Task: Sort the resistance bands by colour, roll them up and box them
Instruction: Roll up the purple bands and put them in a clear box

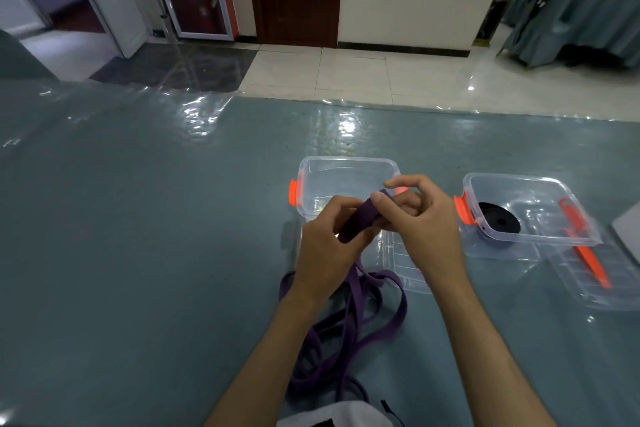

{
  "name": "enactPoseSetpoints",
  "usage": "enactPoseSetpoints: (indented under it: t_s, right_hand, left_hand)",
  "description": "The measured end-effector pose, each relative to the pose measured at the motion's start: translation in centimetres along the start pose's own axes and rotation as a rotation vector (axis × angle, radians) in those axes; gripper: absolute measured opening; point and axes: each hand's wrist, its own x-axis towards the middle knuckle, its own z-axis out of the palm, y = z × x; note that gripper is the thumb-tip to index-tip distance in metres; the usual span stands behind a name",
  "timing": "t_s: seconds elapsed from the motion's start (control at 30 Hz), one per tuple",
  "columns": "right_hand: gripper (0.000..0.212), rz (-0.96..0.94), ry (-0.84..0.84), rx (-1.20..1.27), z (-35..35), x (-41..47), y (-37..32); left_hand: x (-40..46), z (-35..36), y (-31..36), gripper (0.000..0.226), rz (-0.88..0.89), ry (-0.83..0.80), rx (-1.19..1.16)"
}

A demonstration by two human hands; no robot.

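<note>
A purple resistance band (360, 218) is held up between both hands above the table. My left hand (329, 239) grips it from below and my right hand (419, 218) pinches its upper end with thumb and fingers. The rest of the purple band trails down into a loose tangle (346, 333) on the table near me. Behind my hands stands a clear plastic box (346, 170) with orange latches, nothing visible in it. To the right, a second clear box (530, 211) holds a rolled black band (498, 220).
Clear lids lie on the table in front of each box, the right lid (588, 274) with an orange latch strip. The table (138, 236) has a shiny blue-grey cover. A grey flat object (628, 236) pokes in at the right edge. Tiled floor lies beyond the table.
</note>
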Motion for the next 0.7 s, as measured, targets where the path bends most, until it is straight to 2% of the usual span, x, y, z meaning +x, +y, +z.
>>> enactPoseSetpoints:
  t_s: [0.1, 0.17, 0.23, 0.33, 0.4, 0.5, 0.7]
  right_hand:
    - [0.020, -0.109, -0.058, -0.086, -0.2, 0.0, -0.7]
    - [0.023, -0.172, -0.139, -0.155, -0.8, 0.0, -1.1]
    - [0.028, -0.184, -0.238, -0.124, -1.6, -0.1, -1.4]
    - [0.027, -0.171, -0.322, -0.050, -2.4, -0.2, -1.3]
    - [0.026, -0.170, -0.319, -0.038, -2.4, -0.4, -1.1]
    - [0.026, -0.158, -0.228, -0.113, -2.1, -1.0, -0.8]
    - [0.029, -0.151, -0.200, -0.188, -1.9, -1.8, -0.9]
  left_hand:
    - [-0.1, -0.3, 0.3, 0.035, -0.001, 0.004, -0.038]
    - [0.0, -0.8, 0.6, 0.041, -0.079, -0.095, -0.132]
    - [0.1, -1.4, 0.7, 0.045, -0.155, -0.222, -0.222]
    - [0.6, -2.3, 0.5, 0.042, -0.140, -0.313, -0.123]
    - [1.0, -2.6, 0.5, 0.035, -0.094, -0.296, -0.045]
    - [1.0, -2.4, 0.1, 0.026, 0.013, -0.252, 0.082]
    - [0.1, -1.2, -0.9, 0.034, 0.030, -0.133, 0.081]
